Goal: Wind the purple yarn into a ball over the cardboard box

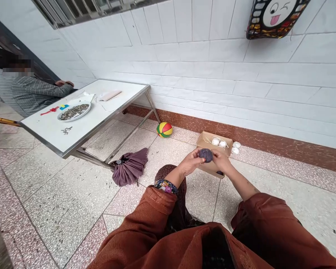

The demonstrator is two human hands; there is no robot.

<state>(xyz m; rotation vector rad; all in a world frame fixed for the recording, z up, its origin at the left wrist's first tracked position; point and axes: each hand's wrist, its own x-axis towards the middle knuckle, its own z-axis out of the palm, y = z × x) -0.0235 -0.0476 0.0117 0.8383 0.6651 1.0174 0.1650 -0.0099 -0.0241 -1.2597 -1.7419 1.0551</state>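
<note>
Between my two hands is a dark purple-grey ball of yarn point(206, 155), held up above a shallow cardboard box point(203, 139) on the floor. My left hand point(190, 162) grips it from the left, thumb in front. On the other side, my right hand point(220, 160) has its fingers closed at the ball's right edge. Inside the box lie white yarn balls point(218, 142) with loose strands. A small dark thing point(220, 172) shows at the box's near corner, too small to name. Two more white balls point(235, 147) rest on the floor right of the box.
A white table point(100, 112) at the left bears a plate of seeds point(74, 112). A person point(30, 89) sits behind it. A purple folded umbrella point(130, 167) and a striped ball point(164, 129) lie on the floor. A patterned bag point(277, 18) hangs on the tiled wall.
</note>
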